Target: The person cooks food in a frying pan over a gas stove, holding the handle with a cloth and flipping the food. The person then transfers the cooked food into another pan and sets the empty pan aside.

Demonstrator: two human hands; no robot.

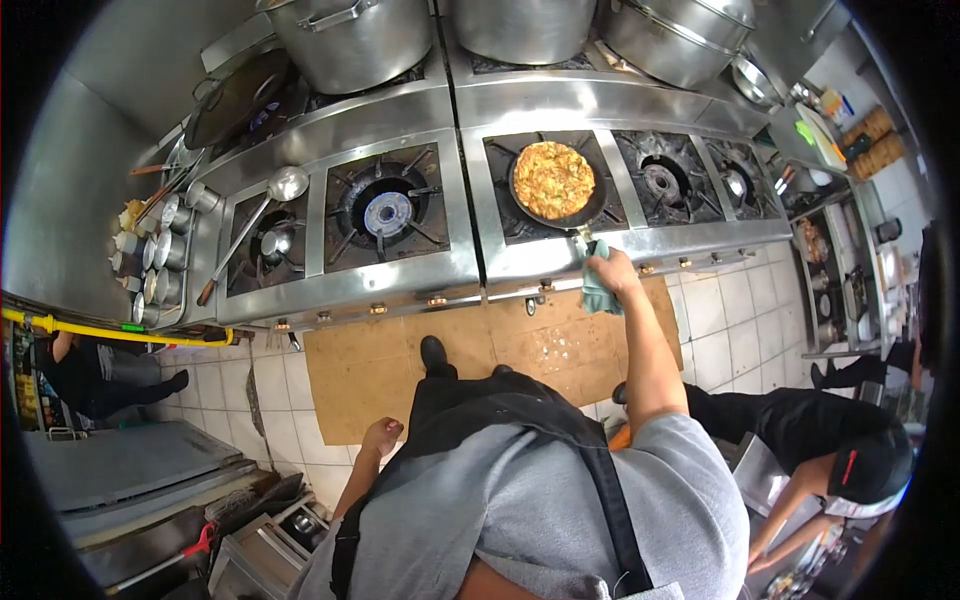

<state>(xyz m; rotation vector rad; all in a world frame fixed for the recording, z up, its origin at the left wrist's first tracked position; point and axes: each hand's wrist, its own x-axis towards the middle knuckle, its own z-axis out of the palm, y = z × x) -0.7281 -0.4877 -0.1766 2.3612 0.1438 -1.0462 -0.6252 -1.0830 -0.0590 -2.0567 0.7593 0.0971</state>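
My right hand (612, 271) is closed around the handle of a frying pan (579, 224), with a green cloth (598, 290) wrapped between palm and handle. The pan sits on a stove burner, and a round, golden-brown omelette (553, 180) fills most of it. My left hand (382, 436) hangs low beside my body, away from the stove. Its fingers are curled in, and I see nothing in them.
Left of the pan is a burner (388, 213); a ladle (288, 184) lies across the stove's left end. Large pots (350, 45) line the back. Metal containers (170, 248) stand far left. A co-worker (830, 450) bends at the right; another person's legs (150, 390) show left. Cardboard (370, 350) covers the floor.
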